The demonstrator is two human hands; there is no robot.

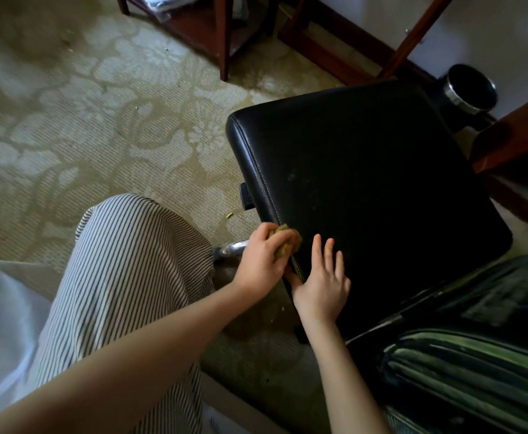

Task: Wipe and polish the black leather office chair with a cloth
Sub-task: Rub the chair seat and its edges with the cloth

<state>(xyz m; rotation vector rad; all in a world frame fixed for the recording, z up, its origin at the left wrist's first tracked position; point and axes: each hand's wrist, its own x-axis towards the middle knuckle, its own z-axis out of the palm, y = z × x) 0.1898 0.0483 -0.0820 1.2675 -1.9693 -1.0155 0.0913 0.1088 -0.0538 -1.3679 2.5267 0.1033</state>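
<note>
Olive-green cloth (285,242), bunched in the curled fingers of the left hand (261,261), presses on the stitched side edge of the black leather chair seat (366,183), while the right hand (322,285) lies flat, fingers straight, just beside it.

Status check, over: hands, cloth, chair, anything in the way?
Left hand grips cloth at the stitched edge of the chair seat. Right hand flat on it, fingers straight. Nothing lying on the seat.
</note>
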